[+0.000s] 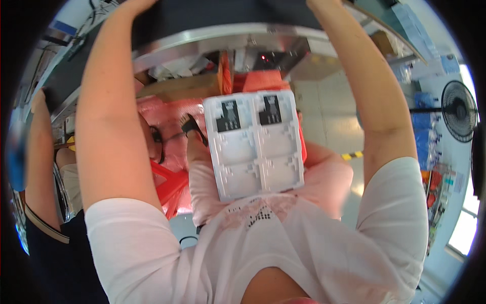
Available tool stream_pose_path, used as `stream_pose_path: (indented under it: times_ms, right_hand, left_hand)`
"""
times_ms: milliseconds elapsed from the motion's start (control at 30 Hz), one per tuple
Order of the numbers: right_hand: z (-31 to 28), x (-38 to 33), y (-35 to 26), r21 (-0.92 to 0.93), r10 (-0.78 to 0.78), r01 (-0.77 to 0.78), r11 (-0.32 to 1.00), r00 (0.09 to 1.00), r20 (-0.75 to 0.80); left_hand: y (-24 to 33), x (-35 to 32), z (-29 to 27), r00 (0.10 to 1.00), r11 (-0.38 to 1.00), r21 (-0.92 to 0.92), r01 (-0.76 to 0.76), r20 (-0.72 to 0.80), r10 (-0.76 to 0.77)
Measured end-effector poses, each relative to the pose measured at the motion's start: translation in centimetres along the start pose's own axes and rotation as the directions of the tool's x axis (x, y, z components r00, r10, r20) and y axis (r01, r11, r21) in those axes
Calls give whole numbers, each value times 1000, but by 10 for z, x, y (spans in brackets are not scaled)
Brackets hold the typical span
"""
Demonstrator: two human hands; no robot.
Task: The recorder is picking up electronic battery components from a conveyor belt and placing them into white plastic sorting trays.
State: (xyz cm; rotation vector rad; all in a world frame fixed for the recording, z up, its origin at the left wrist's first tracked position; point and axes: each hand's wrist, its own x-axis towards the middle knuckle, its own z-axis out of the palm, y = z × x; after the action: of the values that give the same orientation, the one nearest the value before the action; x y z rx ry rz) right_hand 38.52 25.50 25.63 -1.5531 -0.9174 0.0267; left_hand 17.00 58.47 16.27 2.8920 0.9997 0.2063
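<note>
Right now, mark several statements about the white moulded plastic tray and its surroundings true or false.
1. The white moulded plastic tray lies between the person's two raised forearms. True.
2. Two dark parts sit in the tray's top compartments. True.
3. Every compartment of the tray is filled. False: the lower compartments are empty.
4. The black round fan stands at the left of the picture. False: it is at the right.
5. The left forearm rests on the tray. False: it reaches to the upper edge, apart from the tray, as does the right forearm.
</note>
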Motion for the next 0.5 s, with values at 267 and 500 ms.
stream_pose_path:
  times_ms: [267,500]
  right_hand:
    - [-106,-170,-1,-145,383,-380,914,685,619]
    - [-112,-305,126,-443,481,-235,865,639,601]
  left_hand:
    - [86,-95,-75,978,848,-487,-208,-129,166]
    - [157,-127,-64,916,985,-73,156,-362,-172]
